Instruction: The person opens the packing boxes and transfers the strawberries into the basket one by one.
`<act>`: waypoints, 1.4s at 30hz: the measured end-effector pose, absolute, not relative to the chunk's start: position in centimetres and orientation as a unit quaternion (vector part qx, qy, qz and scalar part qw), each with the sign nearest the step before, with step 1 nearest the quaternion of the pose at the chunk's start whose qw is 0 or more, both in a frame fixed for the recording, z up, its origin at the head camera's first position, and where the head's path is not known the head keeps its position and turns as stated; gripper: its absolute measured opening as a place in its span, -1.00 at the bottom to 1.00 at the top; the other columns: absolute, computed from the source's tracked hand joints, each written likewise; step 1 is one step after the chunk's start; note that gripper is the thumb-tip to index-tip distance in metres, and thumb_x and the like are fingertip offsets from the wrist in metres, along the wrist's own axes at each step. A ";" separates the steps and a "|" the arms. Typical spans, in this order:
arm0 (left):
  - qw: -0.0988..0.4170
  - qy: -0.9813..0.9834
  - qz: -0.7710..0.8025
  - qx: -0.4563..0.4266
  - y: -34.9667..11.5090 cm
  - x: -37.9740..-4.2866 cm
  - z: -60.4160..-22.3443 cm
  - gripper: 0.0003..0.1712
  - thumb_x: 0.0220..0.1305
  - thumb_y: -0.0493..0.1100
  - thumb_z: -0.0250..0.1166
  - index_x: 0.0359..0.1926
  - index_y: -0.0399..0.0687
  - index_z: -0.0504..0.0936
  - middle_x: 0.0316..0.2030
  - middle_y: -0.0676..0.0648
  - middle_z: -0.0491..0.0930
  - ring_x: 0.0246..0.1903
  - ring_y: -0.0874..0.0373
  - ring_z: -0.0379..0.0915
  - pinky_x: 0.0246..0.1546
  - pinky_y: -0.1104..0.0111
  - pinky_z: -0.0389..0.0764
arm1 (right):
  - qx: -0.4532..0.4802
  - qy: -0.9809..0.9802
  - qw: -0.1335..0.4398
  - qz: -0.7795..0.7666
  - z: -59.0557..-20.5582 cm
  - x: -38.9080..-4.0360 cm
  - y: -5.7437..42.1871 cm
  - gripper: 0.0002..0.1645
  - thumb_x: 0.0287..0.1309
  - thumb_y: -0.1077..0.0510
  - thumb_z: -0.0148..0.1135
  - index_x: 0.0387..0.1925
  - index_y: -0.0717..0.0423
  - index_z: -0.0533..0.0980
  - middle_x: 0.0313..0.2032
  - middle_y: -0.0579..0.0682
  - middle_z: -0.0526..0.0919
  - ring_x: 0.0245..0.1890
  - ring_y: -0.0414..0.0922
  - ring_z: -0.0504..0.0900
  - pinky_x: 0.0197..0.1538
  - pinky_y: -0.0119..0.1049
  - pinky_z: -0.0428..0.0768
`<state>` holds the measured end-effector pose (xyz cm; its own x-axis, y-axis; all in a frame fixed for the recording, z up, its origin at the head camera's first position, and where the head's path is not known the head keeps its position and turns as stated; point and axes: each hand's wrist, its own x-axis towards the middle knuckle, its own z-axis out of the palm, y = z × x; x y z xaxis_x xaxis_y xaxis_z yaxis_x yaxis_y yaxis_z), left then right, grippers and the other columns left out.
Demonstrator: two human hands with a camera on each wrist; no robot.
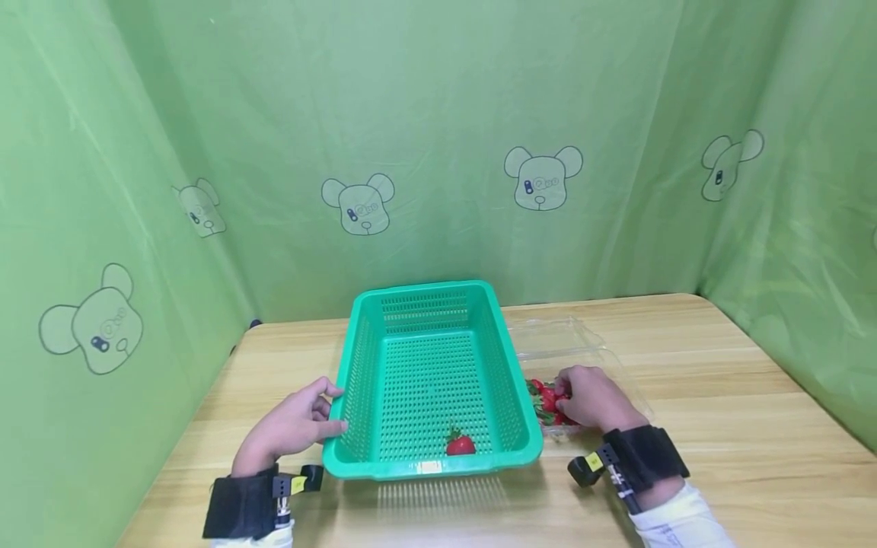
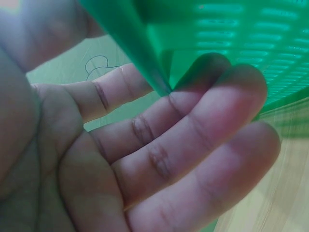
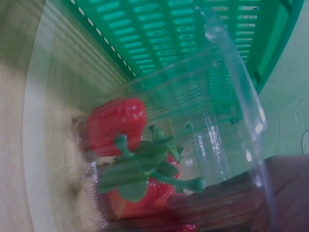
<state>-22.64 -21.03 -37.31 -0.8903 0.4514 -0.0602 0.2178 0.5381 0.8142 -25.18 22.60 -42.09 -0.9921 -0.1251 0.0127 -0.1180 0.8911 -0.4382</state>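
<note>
A green plastic basket (image 1: 366,380) fills the middle of the table, and one red strawberry (image 1: 460,445) lies inside near its front wall. My left hand (image 1: 301,418) grips the basket's left rim, thumb over the edge and fingers under it in the left wrist view. To the basket's right, my right hand (image 1: 594,396) reaches into a clear plastic box (image 3: 251,140) of strawberries (image 3: 116,126) with green leafy tops. Thumb and fingertips pinch a strawberry (image 1: 563,399) there, partly hidden by the hand and the blur.
The box's clear lid (image 1: 555,335) stands open at the back, next to the basket's right wall. Wooden tabletop (image 1: 726,403) extends to the right. Green curtain (image 1: 438,114) with bear-head prints surrounds the back and sides.
</note>
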 end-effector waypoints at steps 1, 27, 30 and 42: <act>0.133 0.867 0.440 0.194 -21.0 -22.7 -37.3 -0.48 0.15 -0.27 0.32 0.05 -0.40 0.31 -0.39 -0.16 0.55 -0.44 0.06 0.55 -0.36 0.17 0.63 | -0.060 0.973 0.007 -0.224 -42.1 -25.2 22.6 -0.86 -0.09 0.33 0.32 -0.52 0.08 0.51 -0.56 -0.02 0.51 -0.53 -0.08 0.43 -0.46 -0.25 0.40; 0.133 0.862 0.451 0.187 -20.9 -22.7 -37.4 -0.50 0.14 -0.29 0.31 0.03 -0.39 0.31 -0.39 -0.16 0.55 -0.43 0.06 0.54 -0.38 0.19 0.63 | -0.045 0.970 0.005 -0.238 -41.1 -25.0 22.1 -0.89 -0.07 0.29 0.24 -0.49 0.10 0.45 -0.52 0.01 0.49 -0.56 -0.08 0.41 -0.53 -0.25 0.35; 0.135 0.861 0.454 0.187 -20.9 -22.7 -37.4 -0.52 0.14 -0.30 0.31 0.01 -0.39 0.31 -0.39 -0.17 0.55 -0.43 0.06 0.54 -0.37 0.17 0.63 | -0.047 0.971 0.002 -0.235 -40.9 -24.9 22.1 -0.89 -0.04 0.27 0.25 -0.48 0.11 0.45 -0.54 0.00 0.49 -0.58 -0.09 0.41 -0.54 -0.26 0.34; 0.137 0.862 0.453 0.181 -20.9 -22.8 -37.5 -0.51 0.15 -0.29 0.30 0.03 -0.37 0.30 -0.40 -0.15 0.53 -0.45 0.06 0.52 -0.36 0.12 0.62 | -0.059 0.969 -0.027 -0.239 -40.2 -24.6 22.1 -0.88 -0.05 0.24 0.24 -0.49 0.10 0.43 -0.56 -0.01 0.47 -0.62 -0.12 0.39 -0.58 -0.27 0.33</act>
<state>-22.75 -20.90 -37.50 -0.8967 0.4368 -0.0723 0.1881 0.5238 0.8308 -24.64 22.07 -40.19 -0.9915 -0.1019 0.0804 -0.1276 0.8790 -0.4594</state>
